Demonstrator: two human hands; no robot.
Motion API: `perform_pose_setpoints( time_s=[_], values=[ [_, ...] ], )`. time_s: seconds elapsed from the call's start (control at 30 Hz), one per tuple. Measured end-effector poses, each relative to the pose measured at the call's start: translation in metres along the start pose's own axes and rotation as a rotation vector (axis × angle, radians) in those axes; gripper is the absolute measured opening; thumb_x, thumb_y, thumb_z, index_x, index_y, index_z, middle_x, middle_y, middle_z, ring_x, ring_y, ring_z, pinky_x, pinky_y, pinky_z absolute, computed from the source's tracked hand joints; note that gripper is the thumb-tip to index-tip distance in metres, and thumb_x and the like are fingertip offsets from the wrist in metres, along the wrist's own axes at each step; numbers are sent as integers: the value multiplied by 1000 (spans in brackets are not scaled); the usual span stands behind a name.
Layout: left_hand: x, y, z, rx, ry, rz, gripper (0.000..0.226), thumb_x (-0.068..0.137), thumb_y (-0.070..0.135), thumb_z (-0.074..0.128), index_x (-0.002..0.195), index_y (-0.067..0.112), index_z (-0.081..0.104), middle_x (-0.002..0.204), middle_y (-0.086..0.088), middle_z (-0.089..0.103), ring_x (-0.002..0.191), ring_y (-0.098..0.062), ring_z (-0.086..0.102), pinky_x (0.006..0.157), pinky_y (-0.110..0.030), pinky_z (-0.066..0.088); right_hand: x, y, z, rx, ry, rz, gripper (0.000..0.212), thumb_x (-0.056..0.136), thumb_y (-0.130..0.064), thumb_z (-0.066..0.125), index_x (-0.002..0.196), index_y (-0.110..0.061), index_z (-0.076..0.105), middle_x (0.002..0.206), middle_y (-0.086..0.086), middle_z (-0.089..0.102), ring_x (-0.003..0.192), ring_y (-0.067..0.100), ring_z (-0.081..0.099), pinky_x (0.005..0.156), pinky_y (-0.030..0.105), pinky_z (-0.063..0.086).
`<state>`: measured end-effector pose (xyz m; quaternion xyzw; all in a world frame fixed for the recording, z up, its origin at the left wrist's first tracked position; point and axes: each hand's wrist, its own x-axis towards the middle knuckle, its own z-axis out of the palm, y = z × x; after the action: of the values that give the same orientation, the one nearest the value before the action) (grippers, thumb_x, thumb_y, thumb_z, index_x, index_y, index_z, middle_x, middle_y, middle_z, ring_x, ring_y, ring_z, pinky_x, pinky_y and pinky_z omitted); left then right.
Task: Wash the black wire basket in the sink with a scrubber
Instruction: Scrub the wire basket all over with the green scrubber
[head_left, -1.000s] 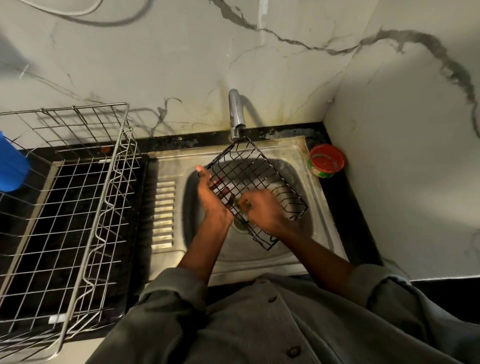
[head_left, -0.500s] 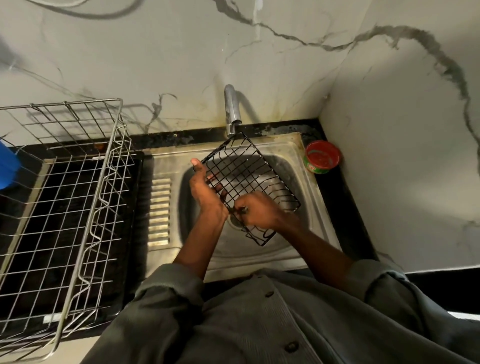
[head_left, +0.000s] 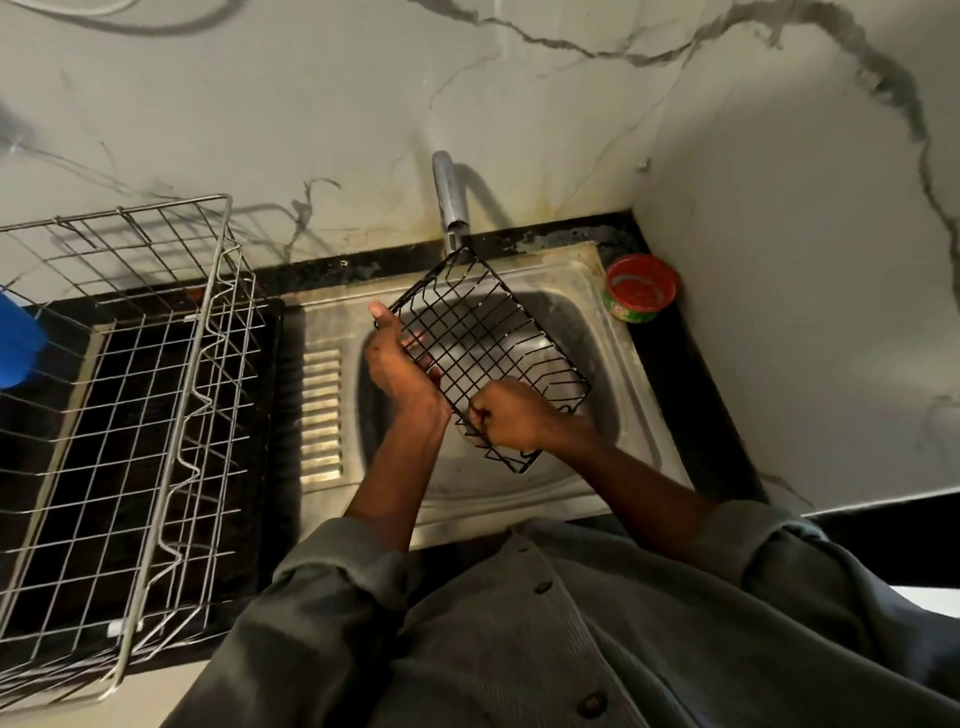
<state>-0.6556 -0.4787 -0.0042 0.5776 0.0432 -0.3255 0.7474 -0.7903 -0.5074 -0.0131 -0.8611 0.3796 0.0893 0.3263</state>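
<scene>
The black square wire-grid basket (head_left: 488, 353) is held tilted over the bowl of the dull stainless-steel sink (head_left: 613, 332), its far corner just under the curved metal tap (head_left: 449, 202). The left hand (head_left: 397, 366) grips its left rim, thumb up along the edge. The right hand (head_left: 511, 418) is curled in a fist against the near rim; what it holds is hidden. A large silver wire rack (head_left: 130, 395) crowds the black desk (head_left: 691, 374) on the left; a round red-lidded tub (head_left: 643, 288) fills the right corner.
</scene>
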Motion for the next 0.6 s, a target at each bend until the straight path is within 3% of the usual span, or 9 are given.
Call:
perform_pose_setpoints(
  time_s=[0.03, 0.1, 0.17, 0.23, 0.4, 0.47, 0.57, 0.6],
  values=[
    [-1, -1, -2, -12, -14, 6, 105, 56, 97, 66, 115, 11, 71, 83, 1, 64, 62, -12, 53, 50, -26, 40, -2, 3, -3, -4, -32, 0, 22, 79, -6, 69, 67, -24, 67, 65, -16, 60, 66, -4, 58, 69, 22, 42],
    [-4, -2, -6, -51, -11, 43, 96, 60, 92, 68, 110, 9, 69, 84, -3, 64, 59, -13, 55, 49, -26, 43, -7, 13, -9, -106, 41, 84, 8, 81, -14, 72, 81, -22, 70, 84, -7, 69, 83, 12, 67, 74, 29, 50],
    [-6, -4, -10, -78, -12, 58, 97, 62, 89, 69, 118, 9, 68, 88, -5, 66, 59, -13, 57, 48, -26, 44, -12, 22, -12, -218, 227, 205, 16, 87, -13, 69, 103, -16, 68, 106, 8, 70, 101, 29, 68, 80, 37, 54],
    [-6, -6, -15, -90, -13, 46, 97, 61, 90, 69, 122, 15, 69, 84, -3, 65, 55, -12, 53, 46, -27, 41, -14, 22, -12, -288, 294, 248, 23, 90, -7, 64, 113, -13, 65, 115, 12, 68, 108, 31, 66, 86, 40, 55],
    [-7, -9, -18, -71, 70, 93, 111, 55, 94, 70, 124, 7, 68, 90, -5, 68, 61, -11, 56, 49, -26, 44, -5, 10, 0, -336, 66, 191, 35, 90, -16, 70, 123, -15, 60, 126, 10, 62, 119, 29, 61, 93, 38, 50],
    [-7, -5, -18, -76, 110, 88, 110, 56, 94, 71, 123, 7, 68, 92, -6, 67, 65, -16, 54, 51, -28, 41, -3, 7, 0, -300, 61, 179, 30, 88, -19, 72, 116, -15, 63, 117, 8, 64, 115, 28, 62, 92, 37, 50],
    [-2, -1, -13, -104, 146, 95, 107, 59, 92, 72, 120, 4, 66, 93, -7, 68, 84, -26, 50, 67, -40, 40, -3, -2, 0, -169, -75, 112, 3, 81, -15, 72, 81, -12, 72, 77, 3, 64, 92, 27, 70, 72, 30, 53],
    [1, -1, -11, -98, 152, 87, 107, 60, 92, 72, 119, 3, 66, 92, -7, 69, 87, -27, 49, 70, -44, 40, -3, -4, -1, -151, -96, 106, 3, 80, -14, 72, 79, -11, 73, 76, 3, 66, 90, 26, 71, 71, 29, 54]
  ],
)
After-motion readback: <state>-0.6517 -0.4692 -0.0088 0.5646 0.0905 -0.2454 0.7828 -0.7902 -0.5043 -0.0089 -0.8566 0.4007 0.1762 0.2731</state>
